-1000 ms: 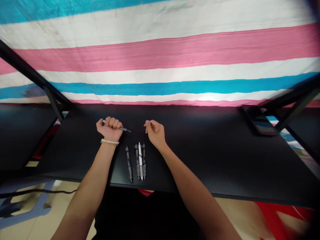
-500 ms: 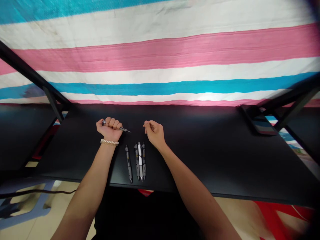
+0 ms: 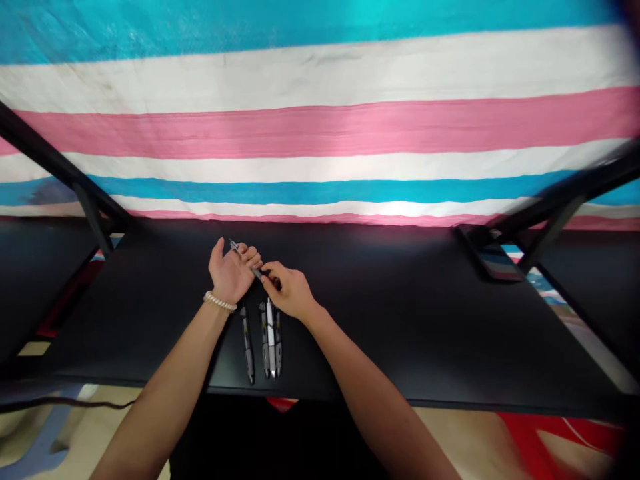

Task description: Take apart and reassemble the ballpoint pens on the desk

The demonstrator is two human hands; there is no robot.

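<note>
The left hand (image 3: pixel 230 275) was partly closed, with its thumb raised and its fingers curled around a slim dark pen (image 3: pixel 233 247). The pen lay slanted across those fingers, one end poking out beyond them on the far side and the other reaching toward the right hand (image 3: pixel 291 291). The right hand's fingertips (image 3: pixel 267 271) were pinched almost shut on that lower end, so the pen bridged the two hands. Exactly how each fingertip sat on it was too small to tell.

Just below the fingers of both hands, nearer the person, four more pens lay on the black table (image 3: pixel 380 293). A lone pen (image 3: pixel 247 345) sat beneath the left hand's fingers, and a tight group of three pens (image 3: pixel 271 337) sat under the gap between the hands. A bead bracelet (image 3: pixel 219 302) circled the left wrist, behind the fingers. Well beyond the fingertips hung a striped tarp (image 3: pixel 320 127).
</note>
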